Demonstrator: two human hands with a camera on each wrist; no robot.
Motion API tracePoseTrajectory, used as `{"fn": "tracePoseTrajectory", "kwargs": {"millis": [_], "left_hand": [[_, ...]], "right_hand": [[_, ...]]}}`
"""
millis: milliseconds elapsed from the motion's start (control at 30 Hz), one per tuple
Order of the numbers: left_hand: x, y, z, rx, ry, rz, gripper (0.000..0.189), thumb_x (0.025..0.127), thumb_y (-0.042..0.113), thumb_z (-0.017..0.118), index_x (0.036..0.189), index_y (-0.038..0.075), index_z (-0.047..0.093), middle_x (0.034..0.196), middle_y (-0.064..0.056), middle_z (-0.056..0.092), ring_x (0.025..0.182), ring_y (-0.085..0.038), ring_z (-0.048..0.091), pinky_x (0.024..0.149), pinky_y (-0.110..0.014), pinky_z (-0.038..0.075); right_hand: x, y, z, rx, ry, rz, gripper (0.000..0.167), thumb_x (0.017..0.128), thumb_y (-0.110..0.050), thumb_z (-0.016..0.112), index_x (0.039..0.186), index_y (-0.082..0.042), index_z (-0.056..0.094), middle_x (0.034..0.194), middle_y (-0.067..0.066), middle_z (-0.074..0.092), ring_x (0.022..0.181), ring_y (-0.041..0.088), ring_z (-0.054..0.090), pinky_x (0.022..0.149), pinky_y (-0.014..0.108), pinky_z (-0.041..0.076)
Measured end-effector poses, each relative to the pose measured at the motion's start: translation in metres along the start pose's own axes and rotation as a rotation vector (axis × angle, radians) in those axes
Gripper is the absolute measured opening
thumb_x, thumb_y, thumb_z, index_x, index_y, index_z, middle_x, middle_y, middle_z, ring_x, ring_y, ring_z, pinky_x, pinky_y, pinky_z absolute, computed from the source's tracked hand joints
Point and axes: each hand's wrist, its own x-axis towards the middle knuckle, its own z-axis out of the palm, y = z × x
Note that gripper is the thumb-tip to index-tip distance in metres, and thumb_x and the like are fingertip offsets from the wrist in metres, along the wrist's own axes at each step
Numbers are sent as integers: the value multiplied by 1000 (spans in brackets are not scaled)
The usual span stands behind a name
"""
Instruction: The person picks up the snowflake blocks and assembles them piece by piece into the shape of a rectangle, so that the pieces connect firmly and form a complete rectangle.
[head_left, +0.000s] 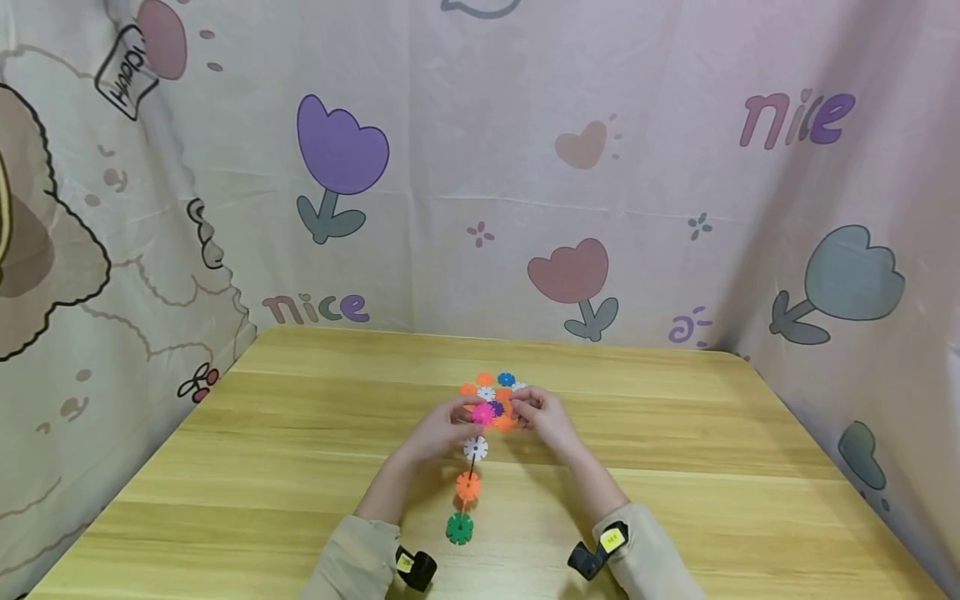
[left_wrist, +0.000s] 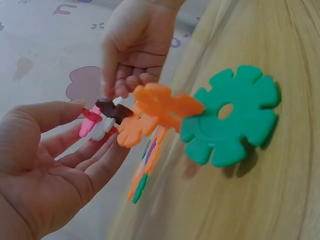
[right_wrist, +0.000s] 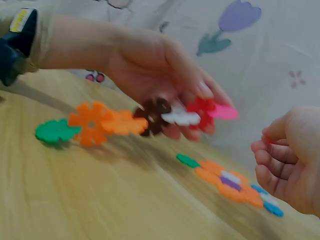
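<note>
My left hand (head_left: pixel 437 431) grips the far end of a chain of notched plastic snowflake discs. Its fingers and thumb are at the red disc (right_wrist: pixel 200 114) and the pink disc (right_wrist: pixel 225 111). From there the chain runs through a white disc (right_wrist: pixel 181 118), a brown disc (right_wrist: pixel 153 117) and two orange discs to a green disc (left_wrist: pixel 232 116) at the near end. My right hand (head_left: pixel 547 422) is just right of the chain's pink end, fingers loosely curled, thumb close to the index fingertip. Nothing shows between its fingers in the right wrist view.
Beyond the chain, a flat group of joined snowflake discs lies on the wooden table (head_left: pixel 300 467), mostly orange (right_wrist: pixel 209 175), with green (right_wrist: pixel 187 160), purple, white and blue ones. Both hands partly cover it in the head view. A printed curtain (head_left: pixel 465 275) hangs behind the table's back edge.
</note>
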Motion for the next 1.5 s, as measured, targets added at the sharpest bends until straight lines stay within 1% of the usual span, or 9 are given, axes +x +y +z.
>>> {"fn": "tracePoseTrajectory", "kwargs": {"millis": [133,300,433,600,833,933,1100,1333,1500], "left_hand": [[2,-3,-2,-74,43,-33,48,88,9,61,132,-1,46,104,-17,54,86,-22,55,73,-34,50],[3,-5,-3,-129,79,-47,49,88,5,60,133,-3,43,106,-18,53,87,-21,54,75,-34,51],[0,1,-3,-134,83,-39,49,88,1,58,133,-7,41,106,-21,52,87,-22,54,75,-37,51],[-10,17,-5,-116,76,-34,47,88,1,57,131,-10,41,107,-26,52,87,-24,56,76,-38,51],[0,-2,-5,-117,53,-25,43,88,3,58,128,-4,44,104,-20,55,82,-21,57,70,-35,51],[0,-2,-5,-125,49,-31,43,88,4,59,128,-5,44,103,-22,56,82,-21,58,69,-33,51],[-1,-2,-6,-102,57,-29,44,88,4,59,128,-4,45,103,-21,57,82,-21,58,70,-31,51],[0,-3,-6,-117,45,-11,43,88,3,58,127,-5,43,98,-20,57,76,-18,57,66,-30,50],[2,-3,-4,-131,57,-27,41,87,2,59,125,-5,46,93,-16,60,73,-16,57,65,-29,50]], "right_hand": [[7,10,-8,-40,61,30,19,89,-1,56,103,10,59,82,15,60,66,20,55,59,30,51],[15,22,-14,-189,97,4,14,86,-1,60,99,5,62,83,9,59,72,18,54,62,27,48],[20,26,-17,-331,114,-18,15,85,-4,63,98,3,64,84,6,60,77,18,53,67,28,45],[25,27,-15,-491,69,-25,21,83,-9,68,102,0,66,85,5,60,77,18,51,70,32,44],[33,27,-12,-644,-1,-38,26,82,-14,70,105,-2,67,98,9,64,86,22,55,82,42,46],[34,26,-13,-663,-27,-43,23,81,-13,71,101,-2,67,93,8,63,84,22,54,80,41,45],[32,24,-14,-657,-68,-79,19,78,-11,73,89,-1,60,78,5,53,72,19,47,67,32,42],[23,21,-14,-510,-23,-44,17,78,3,66,84,-2,52,76,6,49,71,19,44,62,29,37],[13,15,-12,-397,-28,-60,12,82,2,65,91,-1,58,75,4,54,65,17,51,58,26,45]]}}
